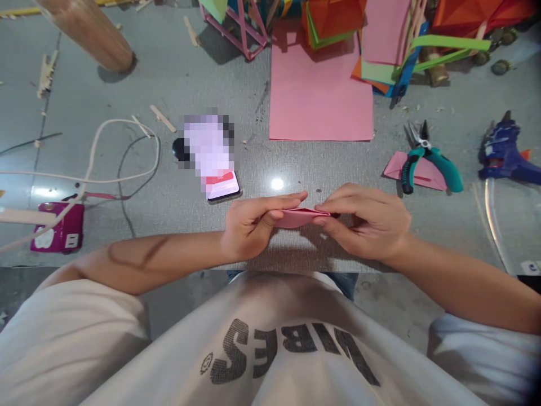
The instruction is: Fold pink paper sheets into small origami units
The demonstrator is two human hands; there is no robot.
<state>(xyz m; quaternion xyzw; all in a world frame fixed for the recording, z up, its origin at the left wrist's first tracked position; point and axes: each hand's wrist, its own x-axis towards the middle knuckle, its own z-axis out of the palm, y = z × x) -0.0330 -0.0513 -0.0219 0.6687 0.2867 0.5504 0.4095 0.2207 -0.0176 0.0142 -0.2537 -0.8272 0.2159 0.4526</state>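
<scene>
A small folded piece of pink paper (301,219) is held between my two hands, just above the table's near edge. My left hand (253,224) pinches its left end between thumb and fingers. At the right end, my right hand (363,220) grips it with the thumb below and the fingers on top. The paper's upper edge gapes slightly in the middle. To the right of my right hand, teal-handled pliers (426,160) lie on another folded pink paper (395,163).
A phone (223,183) lies left of centre. Pink sheets (321,107) lie at the back, with coloured papers and a pink stick frame (249,34) nearby. A blue glue gun (507,149) is at right. A white cable (97,132), purple box (63,228) and wooden cylinder (91,36) occupy the left.
</scene>
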